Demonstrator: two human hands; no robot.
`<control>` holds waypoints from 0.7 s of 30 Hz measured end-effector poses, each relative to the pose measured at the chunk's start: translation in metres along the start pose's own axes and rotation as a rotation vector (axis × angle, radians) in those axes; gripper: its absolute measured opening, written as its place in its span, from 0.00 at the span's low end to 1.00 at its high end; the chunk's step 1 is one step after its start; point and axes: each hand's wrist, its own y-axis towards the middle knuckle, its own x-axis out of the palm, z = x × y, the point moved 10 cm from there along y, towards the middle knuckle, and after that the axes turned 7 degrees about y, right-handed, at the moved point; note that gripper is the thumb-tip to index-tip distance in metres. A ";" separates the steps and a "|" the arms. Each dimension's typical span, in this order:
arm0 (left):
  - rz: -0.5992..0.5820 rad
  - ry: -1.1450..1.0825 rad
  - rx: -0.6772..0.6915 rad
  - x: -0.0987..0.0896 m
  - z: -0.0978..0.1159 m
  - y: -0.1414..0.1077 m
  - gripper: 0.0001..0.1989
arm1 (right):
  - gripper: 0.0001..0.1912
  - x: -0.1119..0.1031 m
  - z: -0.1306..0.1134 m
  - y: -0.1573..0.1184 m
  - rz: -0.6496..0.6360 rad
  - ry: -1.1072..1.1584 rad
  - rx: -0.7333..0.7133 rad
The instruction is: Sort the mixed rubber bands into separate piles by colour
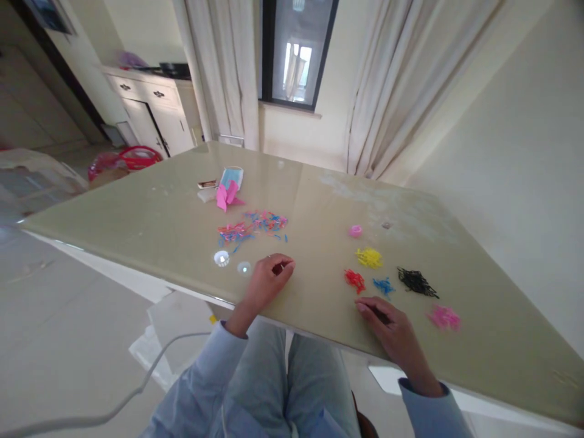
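My left hand (271,280) rests over the table near its front edge, with thumb and fingers pinched together; anything between the tips is too small to make out. Beyond it lies a mixed heap of small bands (269,222), in pink, orange and blue. My right hand (387,325) is also closed in a pinch, just in front of a red pile of bands (354,280); its fingertips show nothing I can name. Around that pile are a yellow pile (368,258), a blue pile (383,286), a black pile (416,281) and a pink pile (444,317).
On the glossy table (314,243), a pink paper piece (229,196) lies against a blue face mask (232,177) at the back left. A small pink object (356,231) sits behind the yellow pile. Light reflections show left of my left hand. Curtains and a wall stand behind.
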 end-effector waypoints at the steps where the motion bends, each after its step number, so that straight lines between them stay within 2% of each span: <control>1: -0.002 -0.030 -0.016 0.000 -0.002 0.000 0.09 | 0.15 0.001 0.000 0.002 -0.020 -0.008 0.014; 4: -0.020 -0.069 -0.016 0.004 -0.001 -0.001 0.09 | 0.14 0.009 -0.005 0.008 -0.081 -0.003 0.042; 6: -0.033 -0.071 0.006 0.006 0.003 -0.001 0.09 | 0.15 0.020 -0.020 0.015 -0.139 0.010 0.028; 11: -0.053 -0.090 0.033 0.005 0.006 -0.004 0.09 | 0.14 0.067 -0.090 0.044 -0.373 -0.023 -0.151; 14: -0.062 -0.088 0.036 0.005 0.006 -0.005 0.09 | 0.15 0.097 -0.123 0.079 -0.438 -0.044 -0.228; 17: -0.050 -0.091 0.034 0.004 0.006 -0.006 0.09 | 0.15 0.133 -0.136 0.121 -0.447 -0.070 -0.276; 21: -0.043 -0.110 0.028 0.004 0.004 -0.005 0.09 | 0.16 0.181 -0.132 0.162 -0.402 -0.227 -0.329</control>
